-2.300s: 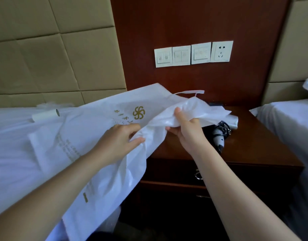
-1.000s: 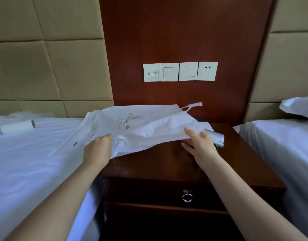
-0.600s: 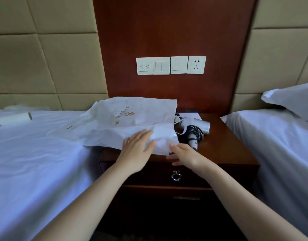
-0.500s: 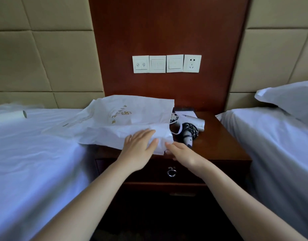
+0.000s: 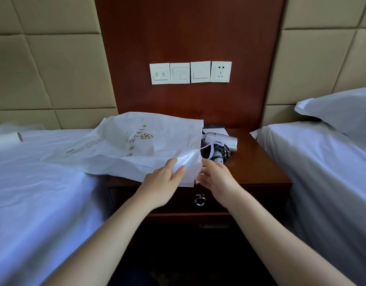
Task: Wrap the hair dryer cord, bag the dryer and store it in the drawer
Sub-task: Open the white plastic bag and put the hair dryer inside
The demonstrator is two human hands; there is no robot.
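Observation:
A white plastic bag (image 5: 140, 145) with a gold logo lies flat, half on the dark wooden nightstand (image 5: 258, 164) and half on the left bed. My left hand (image 5: 162, 179) pinches the upper layer of the bag's mouth at its near right corner. Close beside it, my right hand (image 5: 216, 178) has its fingers curled on the bag's edge. Just behind the right hand lies the white hair dryer (image 5: 220, 139), its black cord (image 5: 220, 152) wound round the handle. The nightstand drawer (image 5: 199, 200) below is closed and has a ring pull.
White-sheeted beds flank the nightstand, left bed (image 5: 33, 193) and right bed (image 5: 326, 162). A white roll (image 5: 6, 139) lies on the left bed, a pillow (image 5: 343, 108) on the right. Switches and a socket (image 5: 220, 71) sit on the wooden wall panel.
The bag was held up in both hands, then laid flat over the nightstand and bed. My left hand has gone from resting flat on it to lifting its corner; the right hand closed in on the edge.

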